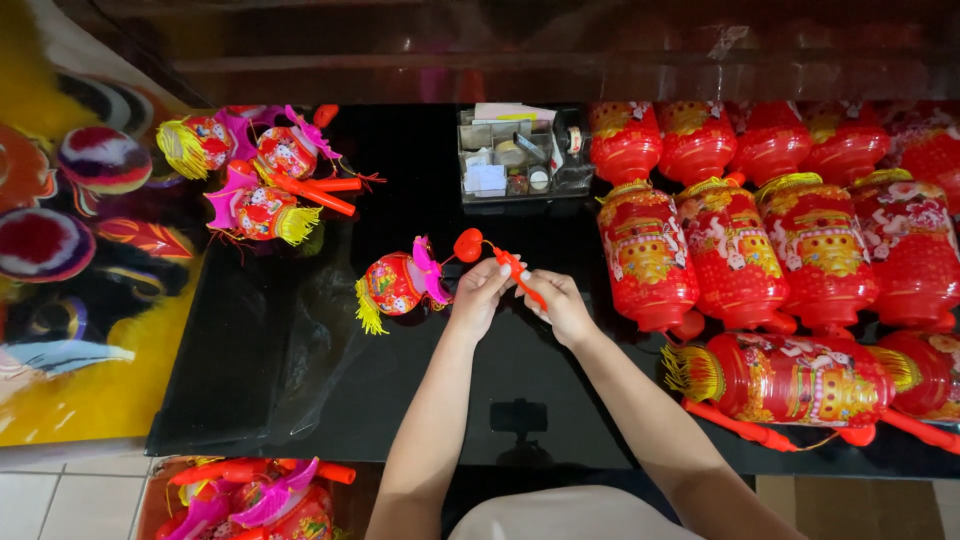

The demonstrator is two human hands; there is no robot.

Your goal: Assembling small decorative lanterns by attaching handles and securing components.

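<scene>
Both hands hold a red stick (520, 275) over the black table (300, 380). The left hand (480, 290) pinches its top part. The right hand (562, 305) wraps around its low end. A small round lantern (395, 283) hangs from the stick, just left of the hands. Big red lanterns (740, 250) lie on the right.

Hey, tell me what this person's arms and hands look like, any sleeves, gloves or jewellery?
Both forearms are bare from the bottom of the frame up; no sleeves reach into view. The left hand and right hand wear no gloves, and no watch, bracelet or ring is visible. The fingernails are too small to make out.
</scene>
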